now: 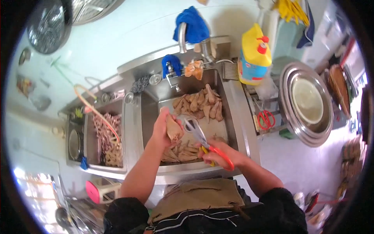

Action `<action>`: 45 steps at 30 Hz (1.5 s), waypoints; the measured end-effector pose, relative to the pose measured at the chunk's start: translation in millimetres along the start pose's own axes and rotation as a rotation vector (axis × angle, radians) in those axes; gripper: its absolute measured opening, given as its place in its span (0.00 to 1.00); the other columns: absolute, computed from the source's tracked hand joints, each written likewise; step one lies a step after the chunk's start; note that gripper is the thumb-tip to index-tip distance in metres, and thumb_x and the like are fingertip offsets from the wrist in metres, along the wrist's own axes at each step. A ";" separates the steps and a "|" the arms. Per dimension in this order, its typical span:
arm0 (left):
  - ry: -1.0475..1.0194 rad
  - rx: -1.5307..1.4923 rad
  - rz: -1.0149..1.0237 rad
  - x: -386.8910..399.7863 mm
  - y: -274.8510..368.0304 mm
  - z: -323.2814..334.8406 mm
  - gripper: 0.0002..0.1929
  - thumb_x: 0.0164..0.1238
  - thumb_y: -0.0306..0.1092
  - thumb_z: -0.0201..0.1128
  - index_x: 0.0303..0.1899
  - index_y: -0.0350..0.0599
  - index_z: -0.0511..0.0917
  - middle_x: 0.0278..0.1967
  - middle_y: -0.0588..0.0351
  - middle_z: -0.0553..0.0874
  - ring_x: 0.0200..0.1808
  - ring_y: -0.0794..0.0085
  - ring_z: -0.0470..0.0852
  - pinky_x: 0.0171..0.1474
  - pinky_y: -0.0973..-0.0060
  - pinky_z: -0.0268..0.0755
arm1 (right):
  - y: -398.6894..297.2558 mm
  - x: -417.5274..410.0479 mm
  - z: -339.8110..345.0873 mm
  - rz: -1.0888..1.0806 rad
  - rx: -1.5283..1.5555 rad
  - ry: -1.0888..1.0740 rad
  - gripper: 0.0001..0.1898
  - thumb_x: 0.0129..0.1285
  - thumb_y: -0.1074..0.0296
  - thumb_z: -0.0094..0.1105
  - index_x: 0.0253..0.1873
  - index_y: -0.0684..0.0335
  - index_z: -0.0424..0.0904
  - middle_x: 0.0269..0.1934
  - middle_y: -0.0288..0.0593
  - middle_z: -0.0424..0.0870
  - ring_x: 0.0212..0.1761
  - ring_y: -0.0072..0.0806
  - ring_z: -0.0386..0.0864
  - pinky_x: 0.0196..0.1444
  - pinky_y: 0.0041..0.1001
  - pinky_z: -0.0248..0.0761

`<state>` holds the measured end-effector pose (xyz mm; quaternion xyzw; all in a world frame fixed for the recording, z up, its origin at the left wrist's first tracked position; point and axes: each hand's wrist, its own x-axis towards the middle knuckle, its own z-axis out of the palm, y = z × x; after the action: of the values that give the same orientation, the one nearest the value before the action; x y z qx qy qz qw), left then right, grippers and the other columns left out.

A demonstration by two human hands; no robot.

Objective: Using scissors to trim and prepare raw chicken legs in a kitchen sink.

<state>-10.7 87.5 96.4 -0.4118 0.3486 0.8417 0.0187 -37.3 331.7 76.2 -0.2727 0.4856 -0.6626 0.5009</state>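
My left hand [159,130] grips a pale poultry leg [174,130], its cut, ragged end facing down towards me. In my right hand [222,153] is a pair of kitchen shears [201,136] with red and yellow handles. The shears' blades point up and left, just right of the leg and apart from it. Both hands are over a stainless steel sink basin [149,108]. A heap of poultry legs [200,102] lies at the basin's far right. Slender pale poultry pieces [184,153] lie at its near side, partly hidden by my hands.
A smaller basin on the left holds many pinkish pieces [108,128] under a hose [96,111]. Faucets with blue cloths [192,26] stand behind the sink. To the right are a yellow jug [254,58], red-handled scissors [266,120] and nested metal bowls [327,117].
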 end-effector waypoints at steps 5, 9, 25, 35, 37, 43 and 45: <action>0.046 -0.066 0.072 5.7 15.1 3.3 0.25 0.67 0.62 0.51 0.31 0.46 0.71 0.22 0.51 0.77 0.23 0.60 0.77 0.25 0.61 0.73 | -20.1 -4.3 11.1 0.269 -0.381 -0.144 0.21 0.68 0.67 0.51 0.63 0.66 0.65 0.31 0.37 0.73 0.32 0.23 0.72 0.35 0.24 0.69; 0.097 -0.087 0.098 12.1 17.4 8.3 0.24 0.68 0.61 0.51 0.32 0.45 0.71 0.24 0.54 0.75 0.23 0.64 0.77 0.24 0.63 0.73 | -27.0 0.9 14.9 0.187 -0.507 -0.147 0.23 0.68 0.63 0.51 0.63 0.67 0.64 0.26 0.36 0.72 0.29 0.22 0.72 0.33 0.24 0.68; 0.215 0.130 0.314 3.1 -4.8 31.0 0.27 0.66 0.63 0.53 0.32 0.43 0.72 0.23 0.55 0.74 0.21 0.68 0.76 0.23 0.69 0.72 | -7.4 7.4 10.6 0.091 -0.446 -0.153 0.23 0.69 0.63 0.49 0.63 0.71 0.62 0.24 0.38 0.73 0.26 0.23 0.73 0.31 0.25 0.69; 0.200 0.284 0.422 32.9 -32.5 3.1 0.30 0.69 0.66 0.46 0.31 0.43 0.72 0.22 0.51 0.75 0.19 0.65 0.77 0.21 0.68 0.72 | 2.4 23.7 21.0 0.197 -0.217 -0.013 0.18 0.64 0.60 0.49 0.52 0.67 0.67 0.24 0.41 0.75 0.23 0.27 0.76 0.25 0.28 0.70; 0.218 0.390 0.578 65.6 -56.2 -31.7 0.31 0.69 0.67 0.43 0.30 0.43 0.71 0.21 0.51 0.75 0.17 0.63 0.76 0.20 0.67 0.72 | -0.7 32.3 23.3 0.197 -0.212 -0.031 0.17 0.64 0.60 0.48 0.50 0.67 0.67 0.24 0.40 0.74 0.21 0.27 0.76 0.25 0.28 0.70; 0.144 0.292 0.486 27.3 -32.2 2.7 0.31 0.69 0.68 0.42 0.30 0.44 0.69 0.18 0.52 0.72 0.16 0.63 0.75 0.19 0.66 0.71 | -0.3 39.2 14.6 0.134 -0.193 0.013 0.12 0.64 0.62 0.48 0.37 0.67 0.68 0.20 0.41 0.73 0.18 0.28 0.75 0.20 0.30 0.68; 0.169 0.326 0.412 19.7 -26.5 10.5 0.26 0.75 0.60 0.40 0.34 0.46 0.72 0.24 0.57 0.75 0.24 0.73 0.76 0.29 0.73 0.71 | 1.8 41.6 16.1 0.159 -0.243 -0.082 0.11 0.68 0.63 0.45 0.44 0.66 0.65 0.22 0.40 0.72 0.21 0.26 0.74 0.22 0.27 0.69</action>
<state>-22.3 108.8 71.7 -0.3925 0.5564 0.7231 -0.1162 -37.5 287.1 75.5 -0.3187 0.5617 -0.5453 0.5345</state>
